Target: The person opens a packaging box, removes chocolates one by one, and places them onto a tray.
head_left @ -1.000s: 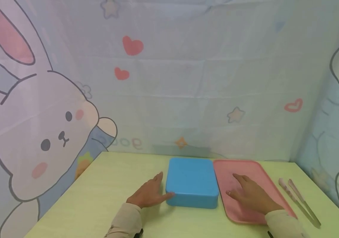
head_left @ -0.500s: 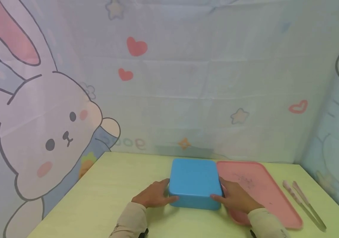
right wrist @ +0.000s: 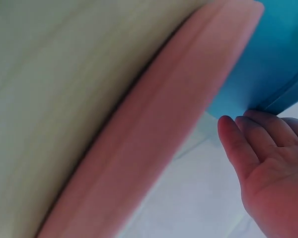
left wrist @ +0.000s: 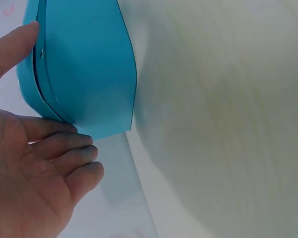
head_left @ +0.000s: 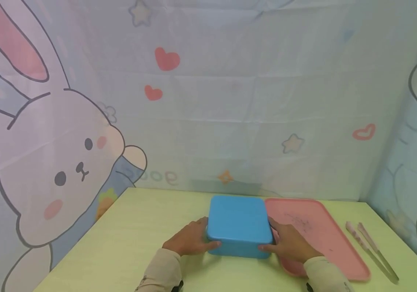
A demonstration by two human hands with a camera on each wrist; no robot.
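Observation:
A blue lidded box (head_left: 239, 248) stands on the table, its lid (head_left: 238, 217) facing up. My left hand (head_left: 189, 238) holds the lid's left side, thumb at the front corner. Opposite it, my right hand (head_left: 291, 242) holds the right side, thumb at the front right corner. In the left wrist view, a thin dark gap runs between the lid (left wrist: 30, 82) and the box body (left wrist: 89, 64), with the left thumb and index finger along the lid's edge. The right wrist view has the right hand's fingertips at the box (right wrist: 278, 49). The box's inside is hidden.
A pink tray (head_left: 327, 243) lies against the box's right side, with small dark marks on its surface. Right of it rest tongs (head_left: 374, 251) with pinkish handles. The pale yellow table (head_left: 146, 215) ends at a printed cloth backdrop (head_left: 208, 121).
My right hand has come left from over the tray to the box's right side. My left hand has closed in on the left side. In the last half second little has moved.

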